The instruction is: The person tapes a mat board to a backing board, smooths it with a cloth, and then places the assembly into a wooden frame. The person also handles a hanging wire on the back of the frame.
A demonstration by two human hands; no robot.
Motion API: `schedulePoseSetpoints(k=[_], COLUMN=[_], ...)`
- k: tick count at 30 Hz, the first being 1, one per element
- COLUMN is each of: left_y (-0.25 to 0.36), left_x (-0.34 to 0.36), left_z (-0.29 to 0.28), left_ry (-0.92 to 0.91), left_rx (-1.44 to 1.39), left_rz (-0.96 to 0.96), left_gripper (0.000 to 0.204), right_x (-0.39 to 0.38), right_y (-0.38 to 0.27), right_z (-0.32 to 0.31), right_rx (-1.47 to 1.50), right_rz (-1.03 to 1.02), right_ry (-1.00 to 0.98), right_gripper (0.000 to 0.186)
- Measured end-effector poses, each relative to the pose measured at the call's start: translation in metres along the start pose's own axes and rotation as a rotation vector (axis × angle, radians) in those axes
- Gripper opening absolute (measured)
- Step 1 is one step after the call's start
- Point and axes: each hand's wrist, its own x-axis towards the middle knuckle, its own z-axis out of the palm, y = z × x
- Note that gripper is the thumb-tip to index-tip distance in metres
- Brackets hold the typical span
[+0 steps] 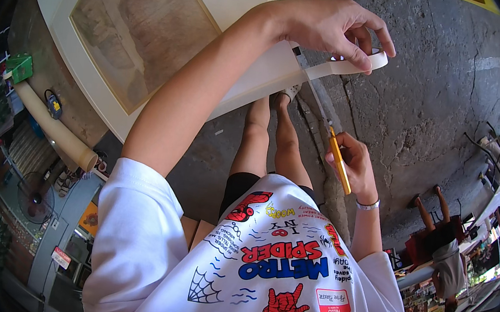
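My left hand (pixel 342 32) reaches out past a white-framed panel (pixel 252 74) and grips a roll of white masking tape (pixel 377 61) between thumb and fingers. From the roll, a short strip of tape runs to the panel's edge. My right hand (pixel 356 164), lower and to the right, is closed around a yellow-handled cutter knife (pixel 339 162). Its long thin metal blade points up and left to where the strip meets the panel edge. Whether the blade touches the tape is unclear. The panel has a brownish inset (pixel 144 29) with a tan border.
Cracked grey concrete floor (pixel 427 95) spreads to the right. On the left lie a large cardboard tube (pixel 55 126), a green box (pixel 20 68) and a fan (pixel 35 197). Another person (pixel 449 256) is at the far right, near a metal rack (pixel 493 160).
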Motion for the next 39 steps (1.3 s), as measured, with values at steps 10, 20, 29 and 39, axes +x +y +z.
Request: schedulePoseSetpoints(k=[10,20,29,39], left_y=[0.001,0.001,0.056,0.036], left_x=[0.0,0.0,-0.017,-0.043], left_z=[-0.001,-0.001,-0.022,-0.066], left_ry=[-0.006,0.005,0.355,0.827], left_rx=[-0.009,-0.042,0.001,1.186], left_rz=[-0.003,0.025,0.295,0.24], left_gripper=[0.044,0.048,0.041,0.026], right_x=[0.0,-0.001,-0.013,0.105], right_y=[0.002,0.011,0.109,-0.088], right_z=[-0.001,0.0,-0.012,-0.034], right_rx=[-0.054,0.087,-0.162,-0.703], right_rz=[-0.002,0.133,-0.099,-0.618], right_ry=[0.019,-0.022,0.201,0.893], right_gripper=[0.04,0.041,0.041,0.029])
